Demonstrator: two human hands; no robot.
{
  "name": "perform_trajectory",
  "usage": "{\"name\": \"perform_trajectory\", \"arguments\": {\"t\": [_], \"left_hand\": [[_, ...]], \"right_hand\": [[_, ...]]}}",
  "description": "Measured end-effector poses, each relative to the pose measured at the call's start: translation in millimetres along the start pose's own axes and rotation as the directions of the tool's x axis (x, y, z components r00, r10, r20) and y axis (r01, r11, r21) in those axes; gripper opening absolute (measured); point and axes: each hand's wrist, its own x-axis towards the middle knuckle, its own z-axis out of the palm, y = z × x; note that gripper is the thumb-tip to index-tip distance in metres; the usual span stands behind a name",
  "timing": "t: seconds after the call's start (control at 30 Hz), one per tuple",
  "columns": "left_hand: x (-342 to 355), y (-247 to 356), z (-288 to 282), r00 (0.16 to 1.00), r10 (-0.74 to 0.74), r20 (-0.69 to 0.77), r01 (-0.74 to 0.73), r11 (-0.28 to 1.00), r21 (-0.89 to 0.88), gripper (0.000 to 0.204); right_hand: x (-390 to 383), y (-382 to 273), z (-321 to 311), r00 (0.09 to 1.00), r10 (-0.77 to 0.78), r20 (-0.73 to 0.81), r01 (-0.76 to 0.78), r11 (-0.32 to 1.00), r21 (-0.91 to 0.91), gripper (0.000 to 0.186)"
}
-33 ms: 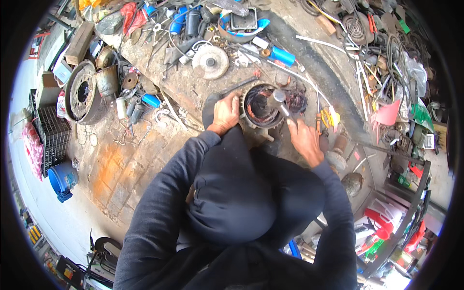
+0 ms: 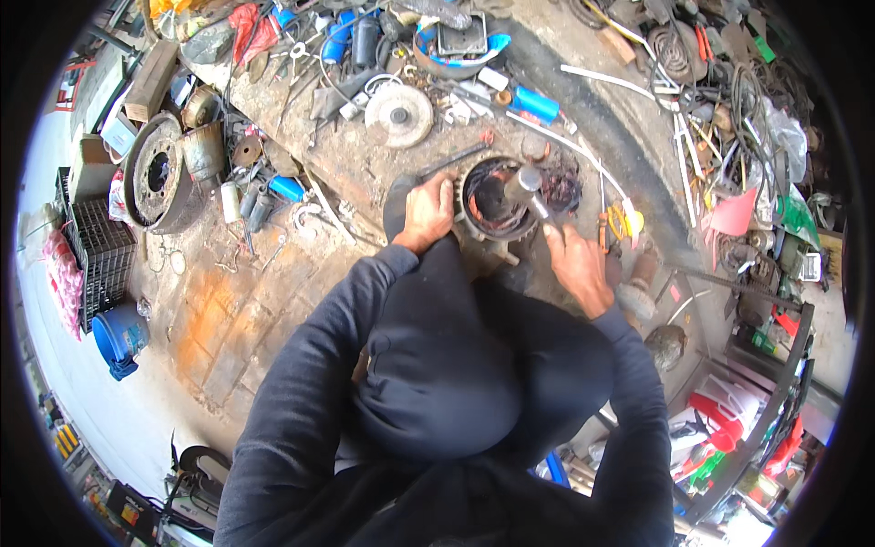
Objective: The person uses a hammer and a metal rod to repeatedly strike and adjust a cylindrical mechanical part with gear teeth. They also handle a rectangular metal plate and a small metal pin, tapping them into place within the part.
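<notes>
Between my feet stands a round metal motor housing (image 2: 497, 239), with charred reddish-brown windings (image 2: 488, 199) inside its ring. My left hand (image 2: 427, 214) is closed against the housing's left side, thumb along the rim, the other fingers partly hidden. In my right hand (image 2: 576, 263) is a hammer (image 2: 524, 181), gripped by its handle. The hammer's head is over the right part of the housing's opening; whether it touches anything I cannot tell. A dark clump of burnt wire (image 2: 560, 188) lies just beyond the housing on the right.
Ahead lie a pale round disc (image 2: 398, 116), a dark metal bar (image 2: 453, 160) and a blue cylinder (image 2: 536, 105). Scrap and cables pile up at the right. To the left are a rusty wheel rim (image 2: 155, 173), a black crate (image 2: 92, 260) and a blue bucket (image 2: 119, 338).
</notes>
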Motion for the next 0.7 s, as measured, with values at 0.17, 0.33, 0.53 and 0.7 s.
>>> {"name": "perform_trajectory", "arguments": {"t": [0.17,0.33,0.53,0.7], "left_hand": [[1,0,0,0.999,-0.037,0.037,0.037,0.999,0.015,0.034],[4,-1,2,0.998,-0.045,0.033,0.047,0.996,-0.075,0.034],[3,-3,4,0.998,-0.049,0.030,0.050,0.999,-0.013,0.033],[4,-5,5,1.000,0.007,-0.012,-0.007,1.000,-0.012,0.032]], "right_hand": [[-19,-6,-7,0.998,0.037,0.056,-0.044,0.991,0.124,0.046],[-21,-5,-18,0.997,-0.063,0.042,0.064,0.997,-0.032,0.046],[-26,-5,-24,0.994,-0.041,0.104,0.041,0.999,0.005,0.046],[-23,-8,-28,0.999,-0.048,-0.019,0.047,0.998,-0.051,0.049]]}}
